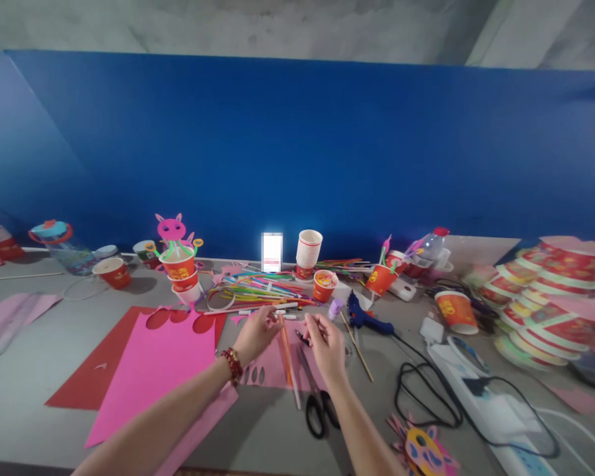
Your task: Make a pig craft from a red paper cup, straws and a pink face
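My left hand (258, 332), with a red bead bracelet on its wrist, is closed above the pink paper; whatever its fingertips hold is too small to make out. Close on its right, my right hand (324, 338) is closed too, thumb against fingers, and anything between them is hidden. Under and between the hands lie an orange strip (285, 350), a pale strip beside it and black-handled scissors (316, 416). Bright pink paper (163, 370) with cut-outs along its top edge rests on a red sheet (86, 380) at the left.
Colourful sticks (262, 289) lie behind the hands. A blue glue gun (367, 317) with a black cord is at the right, near a white power strip (490, 410) and stacked paper cups (560, 297). A pink figure (171, 229) stands on cups at back left.
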`<state>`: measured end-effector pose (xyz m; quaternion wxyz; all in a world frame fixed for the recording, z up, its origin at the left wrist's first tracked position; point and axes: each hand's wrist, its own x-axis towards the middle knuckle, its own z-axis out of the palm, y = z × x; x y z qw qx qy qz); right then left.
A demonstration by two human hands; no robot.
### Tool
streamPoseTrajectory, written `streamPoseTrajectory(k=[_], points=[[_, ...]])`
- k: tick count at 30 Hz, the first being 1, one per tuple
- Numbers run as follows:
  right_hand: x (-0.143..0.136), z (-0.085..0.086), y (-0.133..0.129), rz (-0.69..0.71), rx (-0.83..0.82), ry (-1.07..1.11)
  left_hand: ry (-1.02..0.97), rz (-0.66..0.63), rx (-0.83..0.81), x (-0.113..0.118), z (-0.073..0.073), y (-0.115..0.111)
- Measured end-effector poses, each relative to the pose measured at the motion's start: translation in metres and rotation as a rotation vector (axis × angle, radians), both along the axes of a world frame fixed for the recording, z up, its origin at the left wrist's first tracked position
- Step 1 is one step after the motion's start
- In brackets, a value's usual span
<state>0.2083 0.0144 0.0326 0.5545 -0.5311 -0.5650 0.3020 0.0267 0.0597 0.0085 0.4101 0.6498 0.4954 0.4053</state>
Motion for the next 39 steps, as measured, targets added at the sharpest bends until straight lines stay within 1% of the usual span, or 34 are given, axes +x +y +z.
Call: streamPoseTrajectory(k=[2, 4, 5, 6, 7, 8, 9, 11, 14, 15, 17, 19, 21, 22, 24, 25, 26, 29, 31, 32, 35, 39], points=[[0.000, 0.000, 0.000, -0.013, 0.000, 0.025, 0.094, -0.003, 0.087, -0.006, 0.002, -0.009], [0.001, 0.000, 0.000, -0.014, -0.006, 0.035, 0.175, -0.053, 0.151, -0.010, 0.005, -0.023], [0.001, 0.000, 0.000, -0.011, -0.011, 0.033, 0.211, -0.098, 0.175, -0.011, 0.006, -0.030], [0.001, -0.001, 0.001, -0.005, -0.016, 0.027, 0.272, -0.170, 0.214, -0.012, 0.007, -0.037], [0.001, -0.002, 0.002, 0.003, -0.022, 0.017, 0.421, -0.264, 0.311, -0.012, 0.008, -0.043], [0.001, -0.002, 0.003, 0.013, -0.028, 0.002, 0.547, -0.329, 0.387, -0.012, 0.008, -0.048], [0.002, -0.003, 0.004, 0.026, -0.035, -0.016, 0.652, -0.382, 0.445, -0.012, 0.008, -0.052], [0.002, -0.006, 0.005, 0.064, -0.047, -0.065, 0.772, -0.427, 0.510, -0.010, 0.004, -0.056], [0.003, -0.008, 0.005, 0.141, -0.058, -0.153, 0.821, -0.477, 0.526, -0.007, -0.003, -0.060], [0.003, -0.007, 0.003, 0.160, -0.062, -0.194, 0.817, -0.475, 0.526, -0.005, -0.006, -0.061], [0.004, -0.005, -0.001, 0.187, -0.077, -0.343, 0.791, -0.476, 0.527, -0.003, -0.010, -0.062], [0.005, -0.002, -0.006, 0.195, -0.072, -0.493, 0.738, -0.445, 0.525, -0.003, -0.009, -0.059], [0.006, 0.000, -0.011, 0.152, -0.014, -0.534, 0.668, -0.406, 0.579, -0.004, 0.001, -0.044], [0.007, -0.001, -0.012, 0.110, 0.029, -0.512, 0.629, -0.356, 0.641, -0.005, 0.009, -0.032], [0.007, -0.007, -0.011, 0.011, 0.113, -0.435, 0.574, -0.264, 0.785, -0.005, 0.032, 0.002], [0.006, -0.012, -0.010, -0.026, 0.144, -0.401, 0.566, -0.190, 0.820, -0.003, 0.045, 0.023], [0.005, -0.017, -0.009, -0.048, 0.163, -0.383, 0.567, -0.157, 0.832, -0.001, 0.058, 0.045], [-0.001, -0.030, -0.005, -0.005, 0.185, -0.401, 0.599, -0.123, 0.849, 0.017, 0.095, 0.110], [-0.005, -0.034, -0.004, 0.042, 0.187, -0.425, 0.646, -0.146, 0.858, 0.033, 0.113, 0.144], [-0.007, -0.034, -0.004, 0.057, 0.189, -0.436, 0.675, -0.161, 0.856, 0.042, 0.120, 0.157], [-0.009, -0.032, -0.005, 0.077, 0.196, -0.465, 0.787, -0.236, 0.829, 0.063, 0.136, 0.182], [-0.009, -0.028, -0.007, 0.080, 0.189, -0.476, 0.977, -0.345, 0.753, 0.077, 0.148, 0.194]])
